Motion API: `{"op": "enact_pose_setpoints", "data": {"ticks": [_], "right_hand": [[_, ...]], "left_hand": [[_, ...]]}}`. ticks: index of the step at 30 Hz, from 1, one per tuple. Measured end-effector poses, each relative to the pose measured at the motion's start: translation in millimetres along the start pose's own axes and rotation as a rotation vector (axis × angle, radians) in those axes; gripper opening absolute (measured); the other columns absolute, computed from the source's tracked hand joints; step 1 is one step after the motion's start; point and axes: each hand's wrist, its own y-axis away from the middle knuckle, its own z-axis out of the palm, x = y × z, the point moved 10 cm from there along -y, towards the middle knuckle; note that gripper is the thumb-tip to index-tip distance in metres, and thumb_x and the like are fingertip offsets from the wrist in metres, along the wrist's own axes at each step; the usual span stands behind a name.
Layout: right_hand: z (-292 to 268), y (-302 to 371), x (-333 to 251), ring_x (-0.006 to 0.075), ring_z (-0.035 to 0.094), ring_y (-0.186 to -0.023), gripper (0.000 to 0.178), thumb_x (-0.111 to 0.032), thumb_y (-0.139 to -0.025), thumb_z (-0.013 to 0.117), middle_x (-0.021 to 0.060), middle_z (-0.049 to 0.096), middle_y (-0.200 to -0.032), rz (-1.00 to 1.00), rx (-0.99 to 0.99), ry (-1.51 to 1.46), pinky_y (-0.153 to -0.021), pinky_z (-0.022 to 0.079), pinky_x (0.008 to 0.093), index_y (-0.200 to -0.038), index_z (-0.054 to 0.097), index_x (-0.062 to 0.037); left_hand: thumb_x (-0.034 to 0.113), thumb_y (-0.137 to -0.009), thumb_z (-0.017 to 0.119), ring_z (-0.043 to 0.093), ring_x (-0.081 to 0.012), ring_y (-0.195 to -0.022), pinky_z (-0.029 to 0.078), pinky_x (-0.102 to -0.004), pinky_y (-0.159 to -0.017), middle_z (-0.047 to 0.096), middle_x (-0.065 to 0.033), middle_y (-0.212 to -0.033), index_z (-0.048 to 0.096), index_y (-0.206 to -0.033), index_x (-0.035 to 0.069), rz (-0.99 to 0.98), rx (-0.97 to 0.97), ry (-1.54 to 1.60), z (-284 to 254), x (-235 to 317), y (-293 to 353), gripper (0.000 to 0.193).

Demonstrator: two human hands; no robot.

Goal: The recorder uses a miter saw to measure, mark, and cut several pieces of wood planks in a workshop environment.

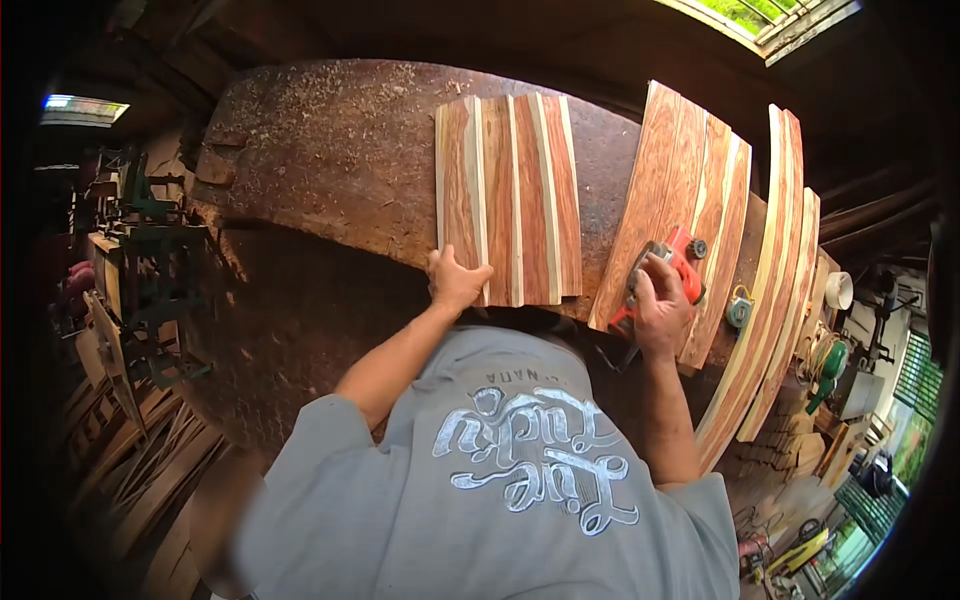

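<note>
Several reddish-brown boards with pale edges (535, 200) lie side by side on the worn wooden workbench (330, 160). My left hand (458, 280) is at the near end of the leftmost board (458, 190), fingers on its outer edge and thumb across on its other edge. To the right, my right hand (662, 312) is closed around the dark handle of a red electric hand planer (683, 262) with a black knob. The planer rests on a second group of boards (655, 180), which lie aslant. Its underside is hidden.
Longer curved boards (775, 290) lie further right, with a tape measure (740, 307) beside them. Beyond are a white cup-like object (839, 291) and a green tool (828, 375). Shavings (350, 85) litter the bench's far left. Wood offcuts (150, 480) are piled at lower left.
</note>
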Motion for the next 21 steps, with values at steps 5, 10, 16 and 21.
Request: {"op": "enact_pose_setpoints", "data": {"ticks": [5,10,16,21], "right_hand": [[80,48,31,0.0124,0.066,-0.092,0.031,-0.013,-0.098,0.072,0.0060,0.072,-0.104,0.121,-0.083,0.017,-0.083,0.054,0.0276,-0.124,0.068,0.0039],[139,124,113,0.0158,0.070,-0.092,0.049,-0.024,-0.089,0.079,0.0119,0.076,-0.100,0.479,-0.253,0.239,-0.085,0.056,0.0309,-0.126,0.068,0.0059],[179,185,175,0.0075,0.057,-0.067,0.058,-0.025,-0.094,0.078,0.0051,0.070,-0.097,0.947,-0.185,-0.068,-0.053,0.045,0.0233,-0.139,0.056,0.0059],[213,179,190,0.0314,0.061,-0.116,0.065,-0.039,-0.094,0.078,0.0140,0.062,-0.131,1.091,-0.118,-0.410,-0.085,0.054,0.0432,-0.143,0.051,-0.0047]], "left_hand": [[0.038,-0.064,0.082,0.055,-0.0450,-0.118,0.050,-0.0557,-0.095,0.054,-0.0222,-0.123,0.063,-0.106,0.000,0.136,0.052,-0.090,-73,-49,-51,0.060],[0.037,-0.069,0.083,0.049,-0.0440,-0.131,0.044,-0.0596,-0.103,0.050,-0.0224,-0.139,0.066,-0.117,0.008,0.150,0.120,-0.367,-132,-95,-106,0.059],[0.037,-0.070,0.085,0.042,-0.0430,-0.137,0.043,-0.0597,-0.106,0.040,-0.0222,-0.148,0.064,-0.126,0.007,0.151,-0.014,-0.372,-141,-117,-127,0.067],[0.034,-0.070,0.085,0.036,-0.0471,-0.140,0.039,-0.0612,-0.109,0.035,-0.0265,-0.149,0.062,-0.125,0.003,0.178,0.033,-0.381,-134,-115,-120,0.068]]}}
